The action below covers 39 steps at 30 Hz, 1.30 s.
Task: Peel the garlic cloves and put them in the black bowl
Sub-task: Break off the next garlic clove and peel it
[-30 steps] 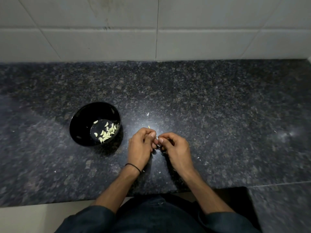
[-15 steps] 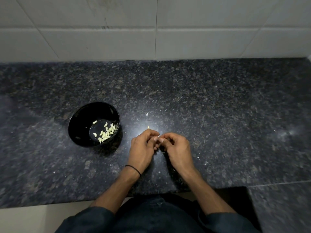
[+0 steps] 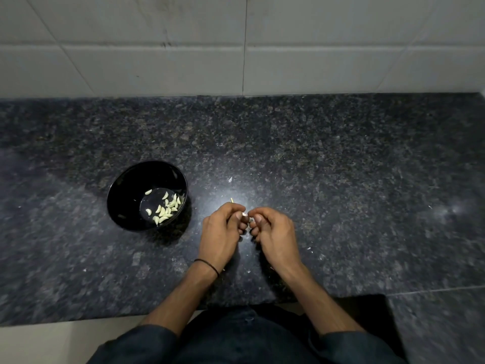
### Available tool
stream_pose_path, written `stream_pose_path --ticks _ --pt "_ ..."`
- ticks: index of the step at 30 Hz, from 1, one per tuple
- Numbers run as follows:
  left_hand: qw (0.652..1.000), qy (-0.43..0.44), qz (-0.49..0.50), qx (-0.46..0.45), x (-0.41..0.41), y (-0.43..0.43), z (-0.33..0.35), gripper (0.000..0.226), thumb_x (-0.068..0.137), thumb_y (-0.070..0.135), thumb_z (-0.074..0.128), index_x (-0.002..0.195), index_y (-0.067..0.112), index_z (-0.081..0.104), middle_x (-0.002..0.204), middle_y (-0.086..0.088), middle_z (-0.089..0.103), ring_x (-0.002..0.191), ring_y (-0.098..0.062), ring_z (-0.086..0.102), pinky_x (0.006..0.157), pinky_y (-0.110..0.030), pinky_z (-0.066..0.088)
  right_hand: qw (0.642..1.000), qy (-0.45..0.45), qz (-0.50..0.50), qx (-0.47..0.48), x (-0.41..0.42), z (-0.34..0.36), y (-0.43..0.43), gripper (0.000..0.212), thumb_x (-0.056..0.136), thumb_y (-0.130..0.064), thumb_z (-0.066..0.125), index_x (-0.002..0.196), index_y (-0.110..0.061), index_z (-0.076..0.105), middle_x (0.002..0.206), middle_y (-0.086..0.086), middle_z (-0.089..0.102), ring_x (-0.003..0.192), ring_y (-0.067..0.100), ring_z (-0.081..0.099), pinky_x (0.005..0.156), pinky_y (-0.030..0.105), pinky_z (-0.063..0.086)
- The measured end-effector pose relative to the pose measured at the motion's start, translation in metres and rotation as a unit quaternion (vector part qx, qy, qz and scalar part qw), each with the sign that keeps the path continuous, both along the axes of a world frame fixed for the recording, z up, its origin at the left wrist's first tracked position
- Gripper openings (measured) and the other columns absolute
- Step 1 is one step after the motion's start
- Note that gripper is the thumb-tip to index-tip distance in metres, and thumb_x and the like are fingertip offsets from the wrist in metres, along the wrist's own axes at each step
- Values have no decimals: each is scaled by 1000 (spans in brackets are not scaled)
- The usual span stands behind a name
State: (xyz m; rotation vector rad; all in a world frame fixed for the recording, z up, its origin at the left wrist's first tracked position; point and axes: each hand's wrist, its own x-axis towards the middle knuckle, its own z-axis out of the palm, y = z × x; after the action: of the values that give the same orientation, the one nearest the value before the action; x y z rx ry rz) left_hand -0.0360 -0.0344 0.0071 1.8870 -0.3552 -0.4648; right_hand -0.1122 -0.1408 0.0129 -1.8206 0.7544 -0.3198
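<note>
— Where are the hands?

— Both are low over the dark speckled counter (image 3: 341, 179), near its front edge and close together. The left hand (image 3: 220, 227) and the right hand (image 3: 273, 229) have their fingers curled inward, and their tips meet in the middle.

— Are they holding something?

— Yes, a garlic clove (image 3: 244, 214). Only a small pale bit of it shows between the fingertips; the rest is hidden. Both hands pinch it, the left with thumb and fingers from one side, the right from the other. I cannot tell how much skin is on it.

— And the black bowl?

— The black bowl (image 3: 123, 195) stands upright on the counter to the left of the hands, near the left hand but not touching it. A heap of peeled cloves (image 3: 165, 208) lies on its bottom, mostly toward the side nearest the hands, with one or two lying apart.

— Anything else on the counter?

— A few scraps of skin (image 3: 230, 179) lie scattered, one beyond the hands, others to the right of the right wrist. A thin black band (image 3: 207, 264) circles the left wrist. Dark sleeves (image 3: 147, 342) are pushed up the forearms. A pale tiled wall (image 3: 157, 61) rises behind the counter.
</note>
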Motion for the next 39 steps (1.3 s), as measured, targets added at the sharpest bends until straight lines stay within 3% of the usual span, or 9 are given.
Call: stream_pose_path --ticks 3,8,11,17,22,25,29,35,39 --pt "1000 -18 6 -10 2 0 0 22 99 4 54 97 17 72 76 1 73 69 -15 69 65 -26 57 994 10 -9 110 2 -3 3 32 98 3 44 97 -17 69 69 4 65 56 13 57 55 36 50" --pt "996 -87 2 19 4 0 -3 17 93 7 63 95 18 76 88 8 74 84 -9 68 79 -30 54 980 21 -34 196 8 -4 6 23 97 0 45 94 -12 65 73 3 66 60 14 56 55 33 45" --pt "995 -92 8 21 3 0 -1 14 92 8 65 95 17 76 93 10 73 89 -5 66 82 -25 53 984 12 -33 177 8 -3 5 8 98 -13 59 93 -10 66 72 4 66 63 13 58 58 30 47" --pt "1000 -14 4 -9 1 0 4 11 90 7 70 93 16 75 86 9 75 83 -6 70 77 -18 52 985 24 -63 157 8 -10 2 10 97 -14 62 90 -9 67 72 5 68 62 10 59 60 31 49" --pt "1000 -18 -1 21 2 0 1 11 86 10 73 82 20 75 75 8 74 74 -9 70 73 -26 55 995 66 -56 53 7 -10 5 9 96 -19 60 90 -18 67 81 -1 72 76 16 67 74 35 53" --pt "999 -34 4 29 1 -1 3 11 87 11 72 82 20 76 75 10 74 72 -5 69 71 -20 52 993 88 -62 49 10 -6 7 12 97 -19 57 89 -18 66 79 -7 69 73 11 63 68 31 50" --pt "999 -40 26 26 -3 -4 8 12 89 10 70 83 19 75 72 10 73 69 -2 67 68 -13 48 978 59 -101 170 18 -6 16 16 95 -15 55 85 -12 67 67 -9 62 60 6 52 58 25 39" --pt "994 -103 21 31 -5 -6 5 13 89 8 68 88 20 71 84 9 71 79 -9 67 75 -24 53 936 16 -112 334 27 18 19 31 91 7 45 68 -5 60 58 6 48 38 3 36 36 16 25" --pt "997 -69 37 11 -6 -7 5 13 88 6 70 88 19 71 82 8 72 77 -8 67 73 -16 50 951 33 -117 286 28 19 21 28 91 2 46 74 -7 66 63 5 67 49 6 57 45 19 40"
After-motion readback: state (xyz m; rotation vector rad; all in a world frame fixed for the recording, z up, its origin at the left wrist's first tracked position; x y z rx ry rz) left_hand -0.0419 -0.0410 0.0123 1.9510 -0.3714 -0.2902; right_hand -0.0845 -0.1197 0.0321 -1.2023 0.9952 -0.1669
